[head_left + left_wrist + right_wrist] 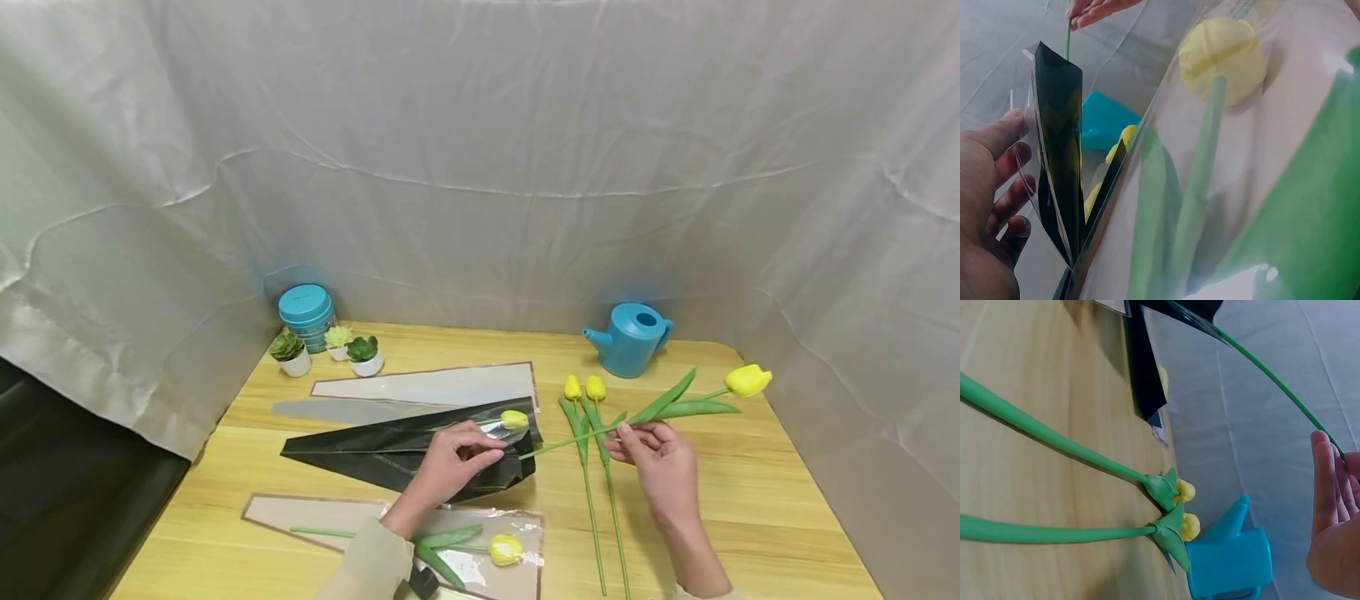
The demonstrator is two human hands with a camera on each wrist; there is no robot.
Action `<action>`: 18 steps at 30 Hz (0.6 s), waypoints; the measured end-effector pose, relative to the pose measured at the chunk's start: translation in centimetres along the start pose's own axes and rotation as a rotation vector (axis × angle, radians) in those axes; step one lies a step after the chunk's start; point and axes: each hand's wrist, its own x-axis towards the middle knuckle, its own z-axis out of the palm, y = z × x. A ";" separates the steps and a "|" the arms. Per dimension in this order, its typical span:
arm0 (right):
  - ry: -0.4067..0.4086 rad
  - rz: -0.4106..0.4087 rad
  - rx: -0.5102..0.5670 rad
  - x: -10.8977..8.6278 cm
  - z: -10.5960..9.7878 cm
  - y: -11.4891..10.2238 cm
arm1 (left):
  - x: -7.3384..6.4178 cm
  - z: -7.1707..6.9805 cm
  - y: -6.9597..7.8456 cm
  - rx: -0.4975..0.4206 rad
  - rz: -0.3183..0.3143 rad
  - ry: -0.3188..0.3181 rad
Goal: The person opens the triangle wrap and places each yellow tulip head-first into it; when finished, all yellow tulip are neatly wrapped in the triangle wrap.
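Nearest, low on the table (787, 500): a pale-backed sleeve (330, 507) with a clear front, lying flat, wide end to the right, a yellow tulip (506, 550) inside; apparently finished. To its right, side by side on the wood: two loose tulips (582, 450), stems toward the near edge, blooms away; by the look of it, not yet sleeved.

Farther in, over a black sleeve (345, 454): the left hand (456, 458), with thumb and fingers pinching the lifted clear film at the wide mouth. Opposite: the right hand (660, 467), pinching the stem of the held tulip (663, 402) between thumb and fingertips, bloom pointing right, stem end at the black sleeve's mouth; insertion seemingly at its very start, just inside or only at the lip, hard to tell. Near that mouth: another yellow bloom (514, 419), in this sleeve or one behind, unclear.

Just beyond: a greyish sleeve (315, 408), partly covered, and a white sleeve (427, 383), lying flat with no bloom visible in it.

Farthest: a blue watering can (632, 346) at right; at left, three potted succulents (366, 354) and a blue-lidded jar (305, 312), all before a grey curtain (480, 167).
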 end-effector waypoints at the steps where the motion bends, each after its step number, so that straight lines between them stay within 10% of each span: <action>1: -0.003 0.002 -0.007 -0.1 0.1 0.1 | 0.0 0.0 0.0 0.001 -0.004 -0.002; 18: -0.031 0.064 -0.073 -1.3 2.2 1.2 | 0.3 0.4 0.0 -0.007 0.017 -0.003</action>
